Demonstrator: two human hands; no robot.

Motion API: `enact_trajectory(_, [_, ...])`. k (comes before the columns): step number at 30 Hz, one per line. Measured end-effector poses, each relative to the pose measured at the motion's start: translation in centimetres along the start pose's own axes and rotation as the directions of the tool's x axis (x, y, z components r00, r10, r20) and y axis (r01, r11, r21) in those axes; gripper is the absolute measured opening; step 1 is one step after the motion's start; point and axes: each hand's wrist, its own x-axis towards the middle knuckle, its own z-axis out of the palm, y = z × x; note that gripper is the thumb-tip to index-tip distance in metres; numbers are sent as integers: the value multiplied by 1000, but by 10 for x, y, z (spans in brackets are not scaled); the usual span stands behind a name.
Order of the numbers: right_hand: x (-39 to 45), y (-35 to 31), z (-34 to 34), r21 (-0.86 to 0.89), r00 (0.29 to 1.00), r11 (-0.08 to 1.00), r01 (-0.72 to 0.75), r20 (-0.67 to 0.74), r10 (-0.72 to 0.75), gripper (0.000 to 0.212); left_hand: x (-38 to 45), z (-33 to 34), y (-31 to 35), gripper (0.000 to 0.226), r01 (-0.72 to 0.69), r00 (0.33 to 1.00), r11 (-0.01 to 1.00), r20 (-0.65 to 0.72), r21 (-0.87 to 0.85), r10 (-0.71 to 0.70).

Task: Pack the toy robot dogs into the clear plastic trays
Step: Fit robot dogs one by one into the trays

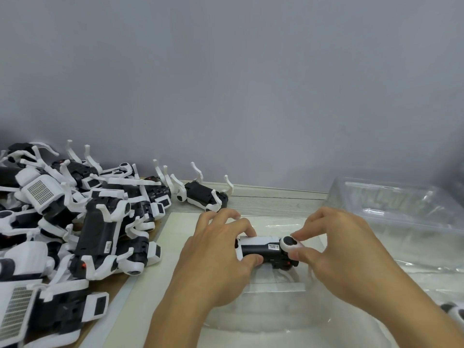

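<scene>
A black and white toy robot dog (263,248) lies on its back over a clear plastic tray (276,312) in the centre of the table. My left hand (216,257) grips the dog's body at its left end, fingers over the top and thumb underneath. My right hand (336,247) pinches the white round joint at the dog's right end between fingers and thumb. The dog's legs are hidden by my hands.
A large heap of black and white robot dogs (75,222) covers the left of the table. One dog (203,194) lies apart by the wall. A stack of clear trays (401,209) stands at the right. Another dog's part (453,310) shows at the right edge.
</scene>
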Motion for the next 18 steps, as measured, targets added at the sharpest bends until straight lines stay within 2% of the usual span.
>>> enact_trajectory(5, [-4,-1,-14,-52,988,999,16,153,-8,37,0,0,0,24,4,1000,1000,-4,-15,-4])
enact_trajectory(12, [-6,-6,-5,-63,992,996,-60,110,67,36,0,-1,1,27,18,1000,1000,5,-10,-18])
enact_trajectory(18, [-2,2,-2,0,992,1000,-8,129,8,35,-1,-2,1,27,29,1000,999,11,-20,-28])
